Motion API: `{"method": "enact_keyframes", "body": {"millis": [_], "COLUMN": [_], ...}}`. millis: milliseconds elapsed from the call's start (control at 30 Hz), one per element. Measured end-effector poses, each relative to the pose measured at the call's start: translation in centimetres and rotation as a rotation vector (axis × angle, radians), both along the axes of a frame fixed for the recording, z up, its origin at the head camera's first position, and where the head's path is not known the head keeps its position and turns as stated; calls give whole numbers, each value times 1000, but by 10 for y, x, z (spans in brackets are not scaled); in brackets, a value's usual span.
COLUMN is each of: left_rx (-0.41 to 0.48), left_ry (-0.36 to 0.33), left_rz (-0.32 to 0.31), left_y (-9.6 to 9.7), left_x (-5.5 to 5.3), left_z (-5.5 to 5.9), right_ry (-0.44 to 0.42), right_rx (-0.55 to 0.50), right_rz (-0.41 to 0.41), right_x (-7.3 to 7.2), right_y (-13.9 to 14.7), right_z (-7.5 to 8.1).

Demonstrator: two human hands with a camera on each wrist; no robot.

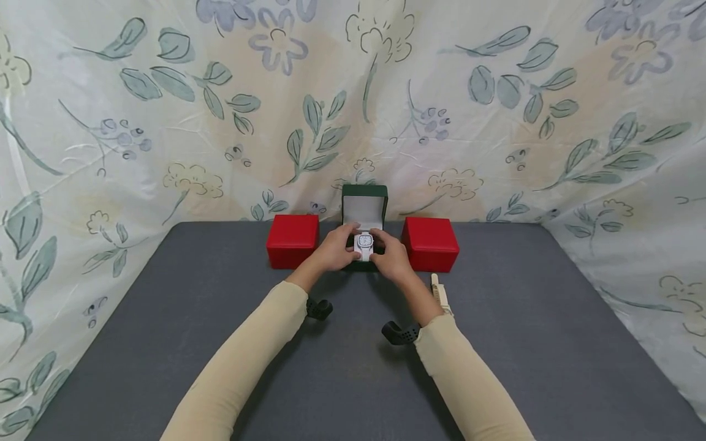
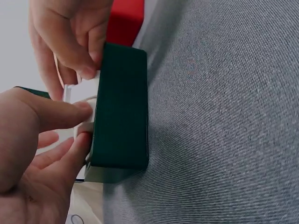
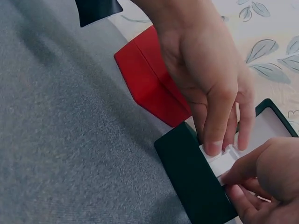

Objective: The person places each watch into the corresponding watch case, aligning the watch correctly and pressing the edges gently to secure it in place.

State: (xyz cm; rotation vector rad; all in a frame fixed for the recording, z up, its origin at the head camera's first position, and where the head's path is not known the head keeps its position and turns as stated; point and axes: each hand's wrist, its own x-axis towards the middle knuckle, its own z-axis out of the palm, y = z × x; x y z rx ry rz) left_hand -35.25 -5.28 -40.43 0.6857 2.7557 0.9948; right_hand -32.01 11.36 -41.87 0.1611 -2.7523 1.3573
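A white wristwatch [image 1: 364,241] with a squarish face lies on a white cushion [image 3: 222,163] at the mouth of an open green box [image 1: 364,191]. The lid of that box stands upright at the back, its lining pale. From the left, my left hand [image 1: 333,248] holds the cushioned watch by its side, thumb in front. My right hand [image 1: 394,256] grips the opposite side, also with the thumb towards me. In the left wrist view the thumb and fingers of the left hand [image 2: 32,135] meet the white cushion just above the green front wall [image 2: 121,107].
Closed red boxes stand on either side, one left [image 1: 293,242] and one right [image 1: 430,244]. A beige strap [image 1: 439,294], seemingly a watch's, lies beside the right forearm. Black devices [image 1: 401,332] sit at both wrists. Floral cloth [image 1: 325,141] hangs behind the grey tabletop [image 1: 220,282].
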Motion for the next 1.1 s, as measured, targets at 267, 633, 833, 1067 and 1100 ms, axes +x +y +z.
{"method": "enact_keyframes", "body": {"millis": [267, 633, 833, 1067, 1100], "left_rx": [54, 185, 302, 316, 322], "left_ry": [18, 39, 108, -10, -26], "left_rz": [57, 173, 406, 449, 449], "left_y": [6, 0, 2, 11, 13], "left_x": [8, 5, -5, -27, -30], "left_z": [3, 15, 34, 44, 45], "right_ry": [-2, 107, 75, 19, 21], "right_rx": [86, -21, 1, -16, -17], "right_rz": [-43, -123, -131, -179, -187], "right_x": [1, 20, 27, 26, 26], "right_y": [-2, 1, -4, -5, -5], "right_z": [11, 1, -8, -22, -24]}}
